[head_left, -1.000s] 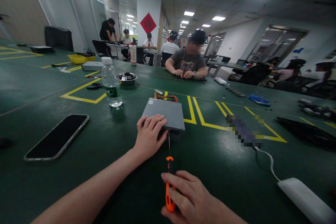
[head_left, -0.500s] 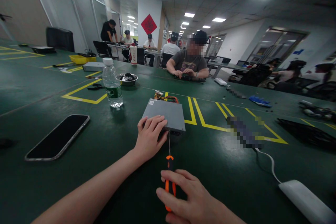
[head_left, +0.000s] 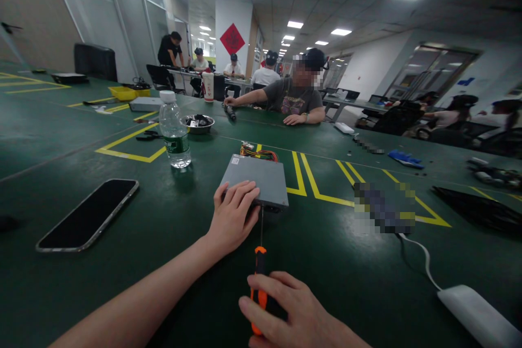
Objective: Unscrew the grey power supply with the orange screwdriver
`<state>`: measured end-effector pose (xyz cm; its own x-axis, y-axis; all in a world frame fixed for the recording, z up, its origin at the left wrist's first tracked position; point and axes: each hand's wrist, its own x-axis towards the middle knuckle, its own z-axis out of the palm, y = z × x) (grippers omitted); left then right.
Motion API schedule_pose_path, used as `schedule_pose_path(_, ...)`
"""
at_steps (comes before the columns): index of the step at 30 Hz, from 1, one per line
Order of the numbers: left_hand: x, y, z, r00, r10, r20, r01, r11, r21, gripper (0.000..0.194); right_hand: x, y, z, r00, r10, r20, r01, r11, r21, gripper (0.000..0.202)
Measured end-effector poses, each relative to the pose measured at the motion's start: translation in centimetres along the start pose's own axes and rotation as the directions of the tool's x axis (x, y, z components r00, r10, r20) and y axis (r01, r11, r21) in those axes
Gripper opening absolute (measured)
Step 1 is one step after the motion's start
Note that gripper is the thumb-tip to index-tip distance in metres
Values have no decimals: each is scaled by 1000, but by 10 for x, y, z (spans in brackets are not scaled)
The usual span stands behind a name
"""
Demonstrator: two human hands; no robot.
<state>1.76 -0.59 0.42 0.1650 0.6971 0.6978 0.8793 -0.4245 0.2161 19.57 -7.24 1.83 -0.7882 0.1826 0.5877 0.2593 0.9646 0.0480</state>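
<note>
A grey metal computer power supply (head_left: 267, 176) lies on the green table, its coloured wires (head_left: 261, 152) bunched at the far side. My left hand (head_left: 233, 212) holds it, fingers over the top at the near left corner and thumb against the near side. With my right hand (head_left: 285, 304) I grip the orange and black handle of a screwdriver (head_left: 261, 266), fingers closed around it. Its thin shaft points away from me, and the tip meets the near face of the power supply. What the tip sits in is too small to make out.
To the left are a phone (head_left: 89, 215), a water bottle (head_left: 175, 133) and a metal bowl (head_left: 198, 124) with dark items. A white device (head_left: 477, 310) with a cable lies at right, near a pixelated object (head_left: 381, 206). A co-worker (head_left: 299, 95) sits across the table.
My right hand and the screwdriver handle have shifted slightly left and toward me. My left hand stays on the power supply. The co-worker's arm has reached out to the left with a dark tool.
</note>
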Motion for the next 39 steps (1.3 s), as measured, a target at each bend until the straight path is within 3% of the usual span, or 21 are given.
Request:
schedule_pose_path(2, 0, 0, 0, 1000, 0, 6, 0, 1000, 2, 30, 2, -1, -2, 1000, 3, 10, -2, 1000, -24, 27)
schedule_pose_path(9, 0, 0, 1, 1000, -3, -4, 3, 1000, 16, 29, -10, 0, 11, 986, -11, -164, 4, 999, -45, 17)
schedule_pose_path(17, 0, -1, 3, 1000, 2, -18, -2, 1000, 15, 29, 1, -3, -4, 1000, 18, 9, -17, 997, -72, 27)
schedule_pose_path(22, 0, 0, 2, 1000, -4, -18, 4, 1000, 12, 29, -7, -1, 4, 988, -20, -154, 12, 998, -55, 14)
schedule_pose_path(24, 0, 0, 2, 1000, -6, -21, 7, 1000, 9, 29, -8, 0, 5, 987, -18, -160, 12, 999, -37, 17)
schedule_pose_path(29, 1, 1, 1, 1000, -17, -15, 17, 1000, -4, 28, -1, -1, -2, 999, 24, 23, -24, 1000, -2, 28)
schedule_pose_path(31, 1, 1, 1, 1000, -20, -13, 20, 1000, -8, 28, 1, -2, -4, 999, 17, 46, -15, 1000, -27, 28)
schedule_pose_path(39, 0, 1, 2, 1000, -14, -28, 14, 1000, -3, 28, -3, -4, 4, 994, -4, -108, 2, 1000, -20, 17)
